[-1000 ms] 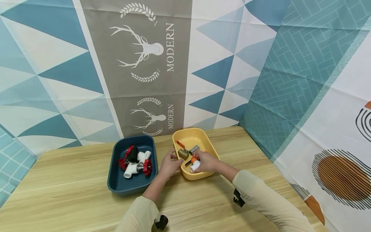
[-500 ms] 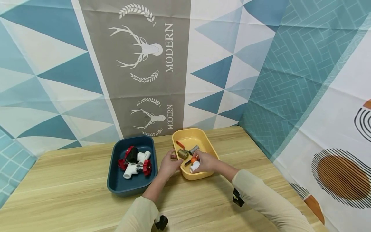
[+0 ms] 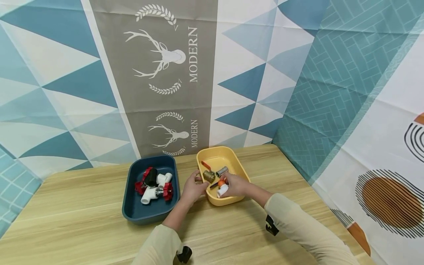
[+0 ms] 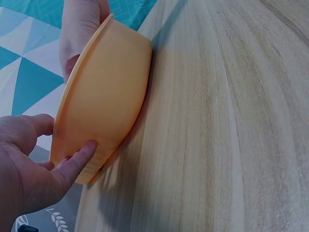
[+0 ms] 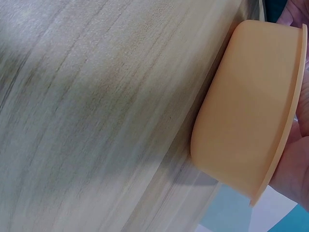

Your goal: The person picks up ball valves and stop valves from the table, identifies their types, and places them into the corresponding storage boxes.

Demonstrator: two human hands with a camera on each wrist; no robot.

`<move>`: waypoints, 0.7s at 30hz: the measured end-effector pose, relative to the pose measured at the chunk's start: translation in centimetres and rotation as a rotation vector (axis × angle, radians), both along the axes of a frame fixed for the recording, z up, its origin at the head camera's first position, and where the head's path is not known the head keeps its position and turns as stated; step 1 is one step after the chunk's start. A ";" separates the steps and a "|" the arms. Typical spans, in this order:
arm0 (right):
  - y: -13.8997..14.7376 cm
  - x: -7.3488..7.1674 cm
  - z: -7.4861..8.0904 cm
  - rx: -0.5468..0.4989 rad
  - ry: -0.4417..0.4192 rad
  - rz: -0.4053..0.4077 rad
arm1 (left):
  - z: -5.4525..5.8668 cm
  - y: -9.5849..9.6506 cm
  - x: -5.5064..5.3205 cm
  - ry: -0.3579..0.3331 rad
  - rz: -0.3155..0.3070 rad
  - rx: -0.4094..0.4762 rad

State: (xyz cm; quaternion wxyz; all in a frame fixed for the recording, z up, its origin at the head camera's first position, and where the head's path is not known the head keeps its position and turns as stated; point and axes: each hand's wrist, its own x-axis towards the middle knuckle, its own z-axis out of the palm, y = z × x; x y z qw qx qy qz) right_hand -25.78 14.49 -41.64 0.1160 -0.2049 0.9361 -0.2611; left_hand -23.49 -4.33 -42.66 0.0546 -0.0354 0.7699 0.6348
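In the head view my left hand (image 3: 193,187) holds the left edge of a yellow plastic bin (image 3: 228,201). Its thumb lies over the rim while other fingers rest against the outer wall, as the left wrist view shows. My right hand (image 3: 235,185) reaches into the bin's near end and pinches a white plastic pipe fitting (image 3: 222,190) with an orange part. Beside it lie a brass valve (image 3: 208,176) with a red lever (image 3: 206,165), a grey metal fitting (image 3: 222,171) and a small dark piece (image 3: 214,185). In the right wrist view, the bin wall (image 5: 246,106) hides the right fingertips.
A dark blue bin (image 3: 145,215) stands to the left, holding white pipe fittings (image 3: 149,195), red handwheels (image 3: 168,191) and a black part (image 3: 151,177). Both bins sit on a wooden table (image 3: 73,209). Patterned cloth (image 3: 172,73) hangs behind it and along the right side.
Hands and bins keep their places. The right fingers and the white and orange fitting shift only very slightly; the view itself drifts a little.
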 end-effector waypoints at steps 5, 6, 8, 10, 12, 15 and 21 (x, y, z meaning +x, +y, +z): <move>-0.1 0.0 0.1 0.001 0.012 0.018 | -0.1 0.0 0.0 -0.001 0.001 0.002; -0.1 0.0 0.1 0.000 0.015 0.018 | -0.1 0.0 0.0 0.000 0.000 0.003; -0.2 0.0 0.1 0.000 0.014 0.011 | -0.1 -0.1 0.0 0.003 -0.003 0.003; -0.2 -0.1 0.1 0.000 0.015 0.006 | -0.1 -0.1 -0.1 0.008 -0.003 0.001; -0.2 -0.1 0.1 -0.001 0.013 0.001 | 0.0 -0.1 -0.1 0.011 -0.005 0.000; -0.2 -0.1 0.1 -0.003 0.010 0.001 | 0.0 -0.1 -0.1 0.015 -0.005 -0.002; -0.1 -0.1 0.0 -0.017 0.003 0.002 | -0.1 -0.1 -0.1 0.017 -0.004 -0.003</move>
